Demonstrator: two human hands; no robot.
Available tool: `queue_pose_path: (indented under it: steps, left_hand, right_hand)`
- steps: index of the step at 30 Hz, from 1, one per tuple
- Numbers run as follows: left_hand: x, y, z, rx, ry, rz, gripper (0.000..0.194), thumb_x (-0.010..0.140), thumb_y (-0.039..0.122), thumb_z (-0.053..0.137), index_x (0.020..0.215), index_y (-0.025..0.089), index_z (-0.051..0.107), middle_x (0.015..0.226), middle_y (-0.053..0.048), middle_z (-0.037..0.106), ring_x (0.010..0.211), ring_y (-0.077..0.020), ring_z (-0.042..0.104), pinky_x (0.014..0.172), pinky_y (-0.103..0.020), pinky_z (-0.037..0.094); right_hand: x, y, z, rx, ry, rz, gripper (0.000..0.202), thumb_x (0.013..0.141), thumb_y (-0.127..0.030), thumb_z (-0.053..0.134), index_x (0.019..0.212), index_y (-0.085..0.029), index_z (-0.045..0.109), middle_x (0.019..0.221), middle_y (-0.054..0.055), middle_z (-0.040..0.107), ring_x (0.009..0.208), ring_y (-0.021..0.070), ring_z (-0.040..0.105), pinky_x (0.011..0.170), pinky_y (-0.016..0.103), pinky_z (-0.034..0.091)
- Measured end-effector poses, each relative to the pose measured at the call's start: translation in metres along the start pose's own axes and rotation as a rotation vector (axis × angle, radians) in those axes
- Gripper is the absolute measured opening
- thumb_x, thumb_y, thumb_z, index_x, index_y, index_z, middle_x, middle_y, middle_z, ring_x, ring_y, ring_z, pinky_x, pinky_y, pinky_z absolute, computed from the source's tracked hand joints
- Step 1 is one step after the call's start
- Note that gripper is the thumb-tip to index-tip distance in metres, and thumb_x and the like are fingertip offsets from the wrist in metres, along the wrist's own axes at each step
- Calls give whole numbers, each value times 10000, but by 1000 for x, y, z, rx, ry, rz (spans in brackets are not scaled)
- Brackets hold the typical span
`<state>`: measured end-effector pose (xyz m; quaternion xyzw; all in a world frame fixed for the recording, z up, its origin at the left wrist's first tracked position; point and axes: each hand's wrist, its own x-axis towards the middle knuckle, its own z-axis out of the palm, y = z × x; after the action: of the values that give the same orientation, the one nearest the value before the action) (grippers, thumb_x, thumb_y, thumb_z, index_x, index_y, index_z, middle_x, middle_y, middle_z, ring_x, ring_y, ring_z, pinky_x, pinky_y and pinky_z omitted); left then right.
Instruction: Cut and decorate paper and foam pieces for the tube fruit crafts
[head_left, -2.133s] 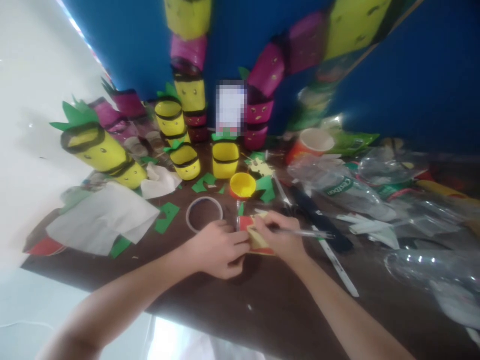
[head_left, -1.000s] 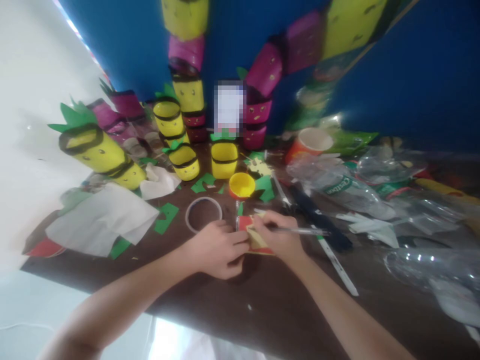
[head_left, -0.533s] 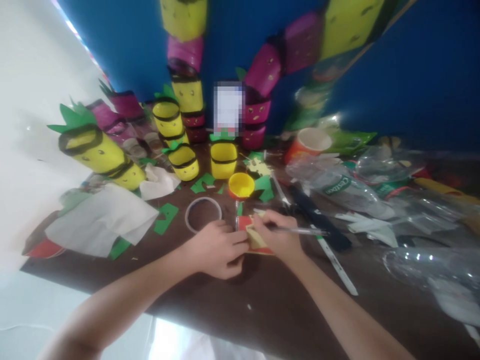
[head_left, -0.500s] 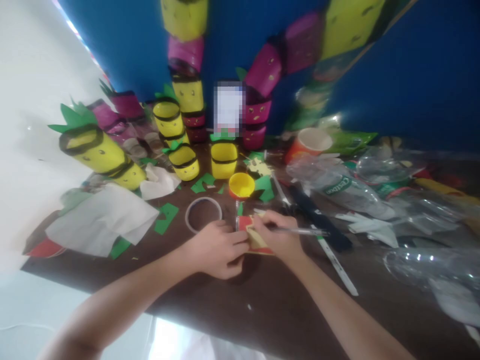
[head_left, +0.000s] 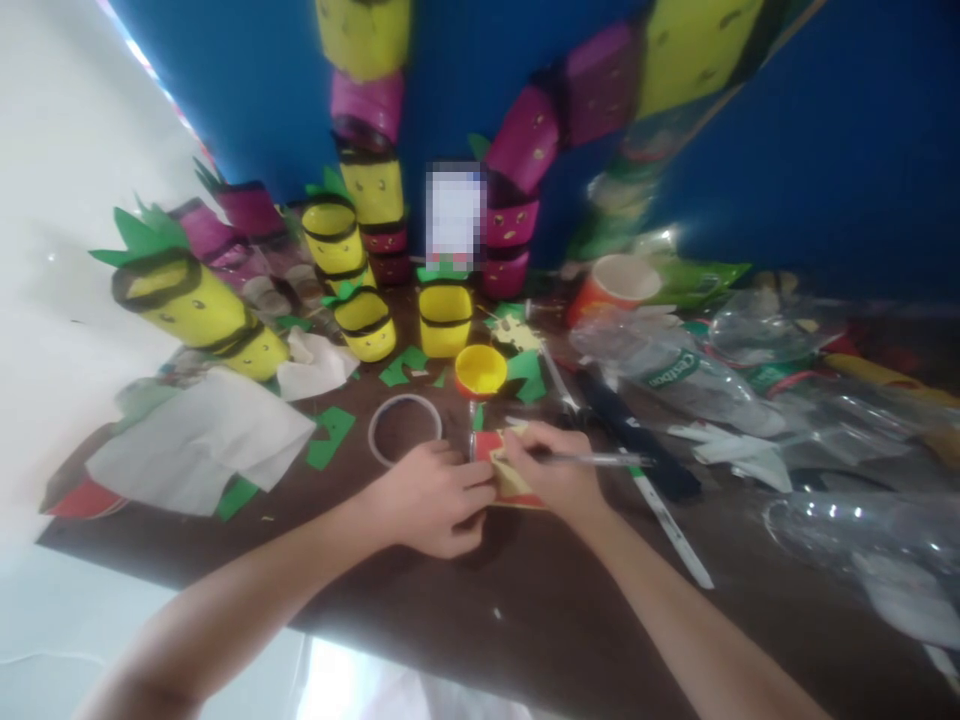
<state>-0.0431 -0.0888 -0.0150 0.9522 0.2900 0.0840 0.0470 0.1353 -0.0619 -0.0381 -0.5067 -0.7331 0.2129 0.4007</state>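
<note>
My left hand (head_left: pixel 435 497) is lying curled on the dark table (head_left: pixel 525 610), fingertips pressing down the left edge of a small red and yellow paper piece (head_left: pixel 504 470); fingers are bent, pinning it rather than wrapping it. My right hand (head_left: pixel 559 472) is gripping a pen (head_left: pixel 600 459) in a writing pinch, tip pointing left onto the paper, barrel sticking out to the right. The paper is lying flat on the table between both hands, partly covered by them.

Just beyond my left hand a clear tape ring (head_left: pixel 405 428) is lying flat. Behind it a yellow cap (head_left: pixel 481 370) is sitting among green paper scraps (head_left: pixel 330 436). Yellow painted cups with black bands (head_left: pixel 445 318) are standing further back, magenta ones stacking up against the blue wall (head_left: pixel 825 140). White tissue (head_left: pixel 202 440) is lying to the left. Clear plastic bottles (head_left: pixel 675 375) are piling up on the right, an orange paper cup (head_left: pixel 615 285) is sitting behind them. Picture is blurry, marks on the paper unreadable.
</note>
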Motion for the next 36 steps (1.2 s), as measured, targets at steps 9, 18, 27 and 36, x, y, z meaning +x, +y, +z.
queue_pose_path:
  steps: [9, 18, 27, 36]
  left_hand:
    - [0, 0, 0, -5, 1, 3, 167, 770, 290, 417, 809, 180, 536, 786, -21, 572, 568, -140, 509, 543, -318, 339]
    - [0, 0, 0, -7, -10, -4, 175, 775, 293, 410, 832, 186, 536, 805, -18, 575, 580, -139, 508, 563, -318, 346]
    - [1, 0, -1, -5, -1, 4, 176, 767, 289, 421, 829, 180, 544, 798, -24, 573, 573, -138, 509, 548, -315, 344]
    - [0, -1, 0, -1, -8, 3, 182, 771, 298, 412, 836, 187, 541, 805, -21, 571, 572, -138, 504, 557, -313, 355]
  right_hand:
    - [1, -1, -1, -27, -2, 14, 334, 760, -219, 537, 468, -178, 379, 430, -57, 404, 416, 63, 366, 432, 188, 325]
    - [1, 0, -1, -7, -9, 5, 342, 761, -225, 534, 457, -180, 383, 428, -54, 419, 418, 67, 375, 428, 191, 328]
    - [0, 1, -1, -5, -21, 16, 338, 760, -226, 532, 463, -177, 379, 432, -53, 411, 428, 68, 384, 442, 188, 335]
    - [0, 0, -1, -19, -17, 13, 336, 761, -226, 527, 461, -180, 383, 431, -52, 418, 425, 70, 384, 440, 190, 337]
